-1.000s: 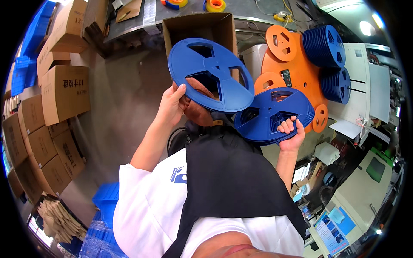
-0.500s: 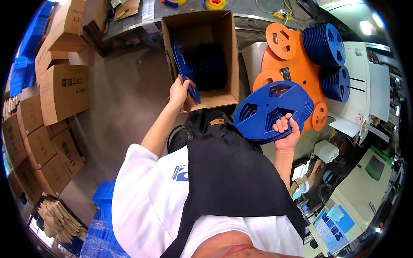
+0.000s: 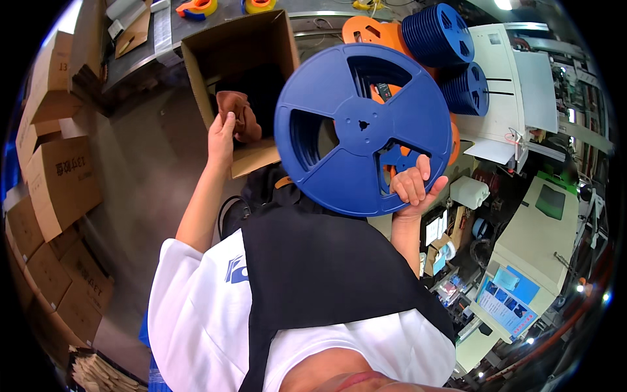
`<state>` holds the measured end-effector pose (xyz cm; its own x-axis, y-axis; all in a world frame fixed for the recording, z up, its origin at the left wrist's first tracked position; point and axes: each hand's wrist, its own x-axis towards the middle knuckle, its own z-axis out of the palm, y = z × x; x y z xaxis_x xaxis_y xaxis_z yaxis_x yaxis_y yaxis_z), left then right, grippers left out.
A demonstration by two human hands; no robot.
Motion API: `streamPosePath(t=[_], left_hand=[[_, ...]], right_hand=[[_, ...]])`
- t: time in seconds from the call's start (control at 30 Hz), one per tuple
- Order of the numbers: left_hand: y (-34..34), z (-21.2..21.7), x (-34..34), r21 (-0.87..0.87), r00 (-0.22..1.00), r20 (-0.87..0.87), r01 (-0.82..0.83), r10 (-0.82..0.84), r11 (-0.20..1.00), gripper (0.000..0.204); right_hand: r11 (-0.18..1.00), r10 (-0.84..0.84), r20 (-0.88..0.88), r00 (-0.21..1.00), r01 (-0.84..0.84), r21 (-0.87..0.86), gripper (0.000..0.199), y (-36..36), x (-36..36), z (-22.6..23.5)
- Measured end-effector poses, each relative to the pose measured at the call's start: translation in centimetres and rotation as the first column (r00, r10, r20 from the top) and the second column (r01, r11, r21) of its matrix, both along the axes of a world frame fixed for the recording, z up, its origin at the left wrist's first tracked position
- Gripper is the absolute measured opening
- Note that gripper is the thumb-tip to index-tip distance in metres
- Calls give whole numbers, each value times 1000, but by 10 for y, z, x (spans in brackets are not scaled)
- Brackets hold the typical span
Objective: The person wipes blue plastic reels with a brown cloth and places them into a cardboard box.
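Note:
In my left hand [image 3: 222, 138] is a crumpled reddish-brown cloth [image 3: 239, 117], pinched at the mouth of an open cardboard box [image 3: 285, 46]. The box's inside is dark, and I cannot make out its contents. My right hand [image 3: 413, 186] grips a large blue plastic reel [image 3: 326, 157] at its lower right, fingers hooked through a cutout and thumb outside the rim. Its broad face is turned toward me. More blue edges show behind the cutouts, so it looks like a stack. The reel hangs just right of the box.
Orange reels [image 3: 366, 31] and two stacks of blue reels, one upper [image 3: 450, 29] and one lower [image 3: 471, 91], stand beyond the held reel. A workbench [image 3: 140, 62] carries tape rolls [image 3: 198, 8]. Closed cartons [image 3: 65, 186] are piled at left; a beige machine [image 3: 542, 242] stands at right.
My left hand has let go of the blue reel in the box and now holds the cloth. My right hand has raised its reel and turned its face toward me. The view has shifted right.

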<state>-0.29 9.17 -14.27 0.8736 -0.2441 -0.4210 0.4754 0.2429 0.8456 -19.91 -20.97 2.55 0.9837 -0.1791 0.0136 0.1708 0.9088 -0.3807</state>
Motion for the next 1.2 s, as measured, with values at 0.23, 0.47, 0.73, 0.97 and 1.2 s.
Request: streamPosePath(t=[0.23, 0.47, 0.73, 0.97, 1.2], left_hand=[[-45, 138, -13, 723, 241, 683, -87, -690, 685, 52], [-105, 121, -14, 519, 365, 494, 604, -789, 605, 52], [-72, 86, -25, 673, 122, 535, 536, -836, 510, 64], [-21, 99, -25, 726, -227, 596, 563, -771, 395, 57], [-24, 90, -20, 802, -295, 597, 196, -746, 565, 53]], right_hand=[[987, 144, 147, 979, -152, 46, 40, 20, 5, 4], [974, 225, 36, 974, -224, -36, 41, 34, 4, 13], [991, 131, -31, 991, -130, 41, 40, 35, -3, 9], [985, -58, -27, 998, 62, 159, 35, 19, 2, 16], [980, 8, 65, 998, -21, 200, 39, 5, 21, 22]])
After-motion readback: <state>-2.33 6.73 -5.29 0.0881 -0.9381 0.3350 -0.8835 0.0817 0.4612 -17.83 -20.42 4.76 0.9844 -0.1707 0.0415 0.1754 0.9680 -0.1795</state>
